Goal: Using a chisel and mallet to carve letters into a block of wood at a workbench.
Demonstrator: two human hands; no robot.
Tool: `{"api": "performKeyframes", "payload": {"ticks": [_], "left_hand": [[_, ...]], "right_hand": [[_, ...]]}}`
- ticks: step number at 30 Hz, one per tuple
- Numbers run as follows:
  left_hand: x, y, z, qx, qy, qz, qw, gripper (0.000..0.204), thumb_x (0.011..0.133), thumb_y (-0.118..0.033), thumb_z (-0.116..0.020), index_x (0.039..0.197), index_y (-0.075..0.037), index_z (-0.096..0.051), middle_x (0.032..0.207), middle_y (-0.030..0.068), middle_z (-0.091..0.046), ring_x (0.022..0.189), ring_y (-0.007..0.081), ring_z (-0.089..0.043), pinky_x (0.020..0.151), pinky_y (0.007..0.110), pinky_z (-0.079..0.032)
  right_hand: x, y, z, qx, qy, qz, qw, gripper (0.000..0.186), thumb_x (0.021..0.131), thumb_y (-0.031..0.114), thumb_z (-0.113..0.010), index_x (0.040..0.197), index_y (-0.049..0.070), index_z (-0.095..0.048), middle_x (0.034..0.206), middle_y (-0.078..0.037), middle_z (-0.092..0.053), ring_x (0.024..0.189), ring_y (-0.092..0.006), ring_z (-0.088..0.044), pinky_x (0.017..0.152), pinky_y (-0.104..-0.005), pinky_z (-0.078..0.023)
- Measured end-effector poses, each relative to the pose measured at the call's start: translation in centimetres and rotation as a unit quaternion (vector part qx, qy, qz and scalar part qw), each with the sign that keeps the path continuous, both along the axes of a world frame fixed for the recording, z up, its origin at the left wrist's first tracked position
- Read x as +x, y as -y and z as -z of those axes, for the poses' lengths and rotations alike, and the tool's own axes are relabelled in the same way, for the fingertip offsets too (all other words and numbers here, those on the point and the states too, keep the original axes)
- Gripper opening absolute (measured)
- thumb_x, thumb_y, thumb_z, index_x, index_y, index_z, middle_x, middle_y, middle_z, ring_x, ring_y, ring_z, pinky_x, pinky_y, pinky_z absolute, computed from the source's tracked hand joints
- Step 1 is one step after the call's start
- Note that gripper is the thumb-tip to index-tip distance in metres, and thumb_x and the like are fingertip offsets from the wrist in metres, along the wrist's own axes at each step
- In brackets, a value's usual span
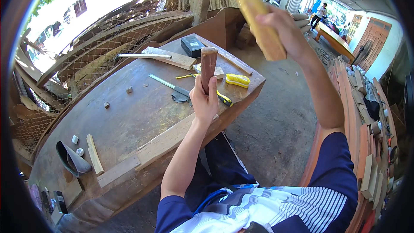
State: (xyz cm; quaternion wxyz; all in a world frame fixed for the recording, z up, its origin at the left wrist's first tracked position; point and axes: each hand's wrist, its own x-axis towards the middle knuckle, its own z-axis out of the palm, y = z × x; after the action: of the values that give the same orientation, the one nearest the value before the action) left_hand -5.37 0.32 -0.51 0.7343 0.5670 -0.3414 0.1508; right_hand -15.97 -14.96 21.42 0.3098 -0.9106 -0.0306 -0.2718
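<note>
Logging what I see from the head view, item by item.

Left hand [204,101]: forearm rises from the lower edge, elbow bent, wrist roughly straight. Fingers are wrapped tight around the lower part of a chisel handle [208,67], dark reddish-brown wood with a rounded top, held upright over the near edge of the workbench [129,112]. Whatever lies below the fist is hidden by the hand; I cannot tell whether a blade meets the wood.

Right hand [282,28]: arm lifted high, elbow bent, forearm sloping up and leftward. Fist is clamped on a wooden mallet [254,11], a pale, thick block of timber raised well above the chisel handle and tilted toward the upper left. The two tools are apart.

Bench contents, beyond the left hand: yellow brush [238,80]; yellow-handled tool [224,99] just beside the fist; flat metal blade [166,84]; black box [192,45]; plank [170,58] with a thin strip lying across it; small wood offcuts; long batten [159,144] along the near edge.

Surroundings: stacked curved timber and wire mesh at left, concrete floor at right, another person [320,14] standing far off.
</note>
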Motion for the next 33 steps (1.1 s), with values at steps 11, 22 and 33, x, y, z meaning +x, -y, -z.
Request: {"api": "performKeyframes", "payload": {"ticks": [11,22,33], "left_hand": [[0.7,-0.6,0.9,0.012,-0.034,-0.006,0.999,0.02,0.103,-0.019,-0.062,0.1,0.0,-0.06,0.067,0.009,-0.056,0.061,0.0113,-0.048,0.057,0.03,-0.042],[5.6,-0.8,1.5,-0.142,-0.078,0.037,0.986,0.029,0.107,-0.033,-0.059,0.096,-0.007,-0.054,0.065,-0.0028,-0.05,0.054,0.0059,-0.043,0.048,0.026,-0.034],[6.9,-6.1,-0.2,-0.245,-0.214,-0.01,0.946,0.032,0.105,-0.032,-0.062,0.099,-0.004,-0.048,0.072,0.003,-0.057,0.057,0.0148,-0.058,0.06,0.036,-0.058]], "right_hand": [[-1.7,0.0,0.2,-0.002,0.007,0.028,1.0,0.053,0.088,0.046,-0.067,0.102,-0.005,-0.069,0.085,-0.009,-0.066,0.086,-0.0164,-0.065,0.077,-0.029,-0.049],[-4.5,2.8,10.0,0.101,-0.021,0.087,0.991,0.058,0.093,0.041,-0.066,0.129,-0.004,-0.063,0.109,-0.008,-0.069,0.101,-0.0119,-0.062,0.09,-0.0252,-0.047],[-7.2,4.2,20.8,0.262,-0.119,0.062,0.956,0.055,0.092,0.036,-0.063,0.127,-0.006,-0.061,0.105,-0.006,-0.065,0.097,-0.011,-0.058,0.085,-0.025,-0.045]]}}
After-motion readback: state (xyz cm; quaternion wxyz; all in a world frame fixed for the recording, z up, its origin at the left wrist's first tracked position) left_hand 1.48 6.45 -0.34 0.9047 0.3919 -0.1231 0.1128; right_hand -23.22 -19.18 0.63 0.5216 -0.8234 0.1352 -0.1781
